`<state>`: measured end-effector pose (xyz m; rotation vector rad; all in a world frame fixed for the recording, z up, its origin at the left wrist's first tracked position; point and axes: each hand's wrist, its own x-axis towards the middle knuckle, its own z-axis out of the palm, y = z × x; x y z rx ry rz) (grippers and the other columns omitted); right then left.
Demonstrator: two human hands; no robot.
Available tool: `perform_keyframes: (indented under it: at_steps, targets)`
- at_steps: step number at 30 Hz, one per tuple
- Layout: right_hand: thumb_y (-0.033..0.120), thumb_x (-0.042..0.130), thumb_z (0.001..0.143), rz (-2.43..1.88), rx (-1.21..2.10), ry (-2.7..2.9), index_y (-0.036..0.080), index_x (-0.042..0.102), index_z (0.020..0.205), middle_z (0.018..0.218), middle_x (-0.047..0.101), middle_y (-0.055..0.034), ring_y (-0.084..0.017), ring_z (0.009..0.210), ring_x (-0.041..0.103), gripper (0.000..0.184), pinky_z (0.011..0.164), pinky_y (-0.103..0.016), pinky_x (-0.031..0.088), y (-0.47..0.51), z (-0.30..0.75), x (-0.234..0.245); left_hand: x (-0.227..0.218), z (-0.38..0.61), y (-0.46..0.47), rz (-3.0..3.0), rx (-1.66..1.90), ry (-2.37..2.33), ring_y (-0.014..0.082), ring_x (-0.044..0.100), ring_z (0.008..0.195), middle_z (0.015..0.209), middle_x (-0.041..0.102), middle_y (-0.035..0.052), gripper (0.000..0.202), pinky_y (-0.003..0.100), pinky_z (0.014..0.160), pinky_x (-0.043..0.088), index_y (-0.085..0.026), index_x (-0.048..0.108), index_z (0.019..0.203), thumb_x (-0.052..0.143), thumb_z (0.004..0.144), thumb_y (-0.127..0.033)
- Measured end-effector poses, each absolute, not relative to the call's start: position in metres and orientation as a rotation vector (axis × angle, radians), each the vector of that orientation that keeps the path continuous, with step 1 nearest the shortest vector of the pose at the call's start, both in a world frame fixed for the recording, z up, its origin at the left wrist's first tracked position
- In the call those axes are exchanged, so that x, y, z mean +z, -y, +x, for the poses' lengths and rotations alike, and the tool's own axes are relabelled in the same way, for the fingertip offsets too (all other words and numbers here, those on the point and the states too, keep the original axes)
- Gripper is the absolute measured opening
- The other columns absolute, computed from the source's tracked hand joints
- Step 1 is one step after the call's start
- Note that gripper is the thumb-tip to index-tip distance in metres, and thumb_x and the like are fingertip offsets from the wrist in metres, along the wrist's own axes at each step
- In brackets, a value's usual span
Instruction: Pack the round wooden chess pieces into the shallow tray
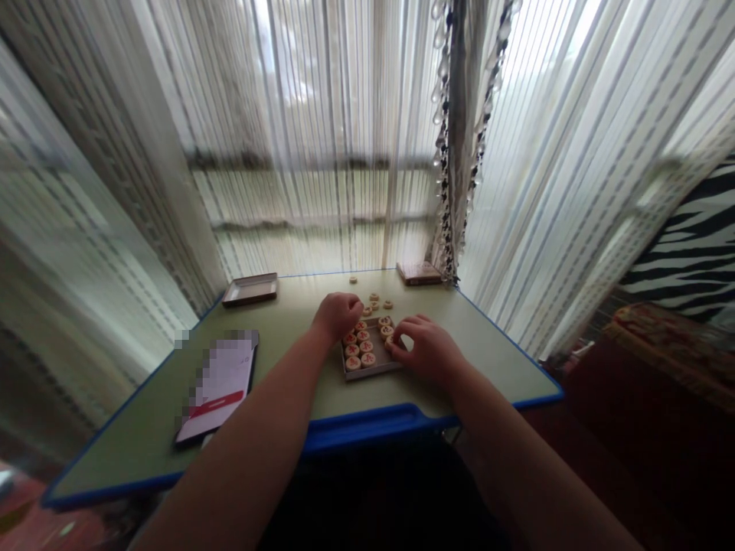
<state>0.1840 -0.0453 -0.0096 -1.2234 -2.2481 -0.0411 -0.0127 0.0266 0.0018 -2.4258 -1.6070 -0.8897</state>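
A shallow box [367, 372] in the middle of the pale green table [287, 337] holds several round wooden game pieces with red marks [360, 348]. My left hand [338, 314] hovers at the box's far left corner, fingers curled in, and what it holds is hidden. My right hand [428, 348] rests at the box's right side, its fingertips pinched on a piece [389, 342] at the edge. A few loose pieces [376, 300] lie on the table just beyond the box.
A phone-like flat object [221, 386] lies at the left front. An empty box lid [250, 290] sits at the back left, another box [419, 272] at the back right by the curtains. The table has a blue rim [367, 425].
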Motion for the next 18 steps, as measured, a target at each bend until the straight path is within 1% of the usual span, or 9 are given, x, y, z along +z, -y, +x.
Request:
perform_keyframes:
  at_steps: [6,12,18]
  targets:
    - [0.027,0.058,0.075,-1.177,0.001,2.283,0.02,0.062,0.072,0.08,0.062,-0.0029,-0.016,0.081,0.05,0.008,0.078,-0.028,0.039,0.0441,0.1845,-0.0085,0.0036,-0.0142,-0.0274,-2.426,-0.82,1.632,0.0158,0.057,0.068,0.071,0.067,0.0073,0.033,0.026,0.067,0.04,-0.016,0.069,0.068,0.038,0.074,-0.026]
    - [0.026,0.058,0.075,-1.173,-0.002,2.275,0.021,0.062,0.073,0.079,0.062,-0.0028,-0.016,0.081,0.05,0.007,0.076,-0.027,0.039,0.0434,0.1852,-0.0092,0.0053,-0.0144,-0.0251,-2.401,-0.773,1.685,0.0156,0.057,0.07,0.073,0.067,0.0075,0.035,0.026,0.067,0.039,-0.016,0.069,0.07,0.037,0.076,-0.029]
    - [0.024,0.06,0.074,-1.128,0.013,2.275,0.02,0.061,0.075,0.08,0.063,-0.0017,-0.016,0.078,0.049,0.004,0.076,-0.027,0.039,0.0429,0.1846,-0.0099,0.004,-0.0138,-0.026,-2.429,-0.74,1.674,0.0158,0.058,0.071,0.074,0.068,0.0076,0.035,0.026,0.069,0.041,-0.017,0.07,0.072,0.037,0.077,-0.027]
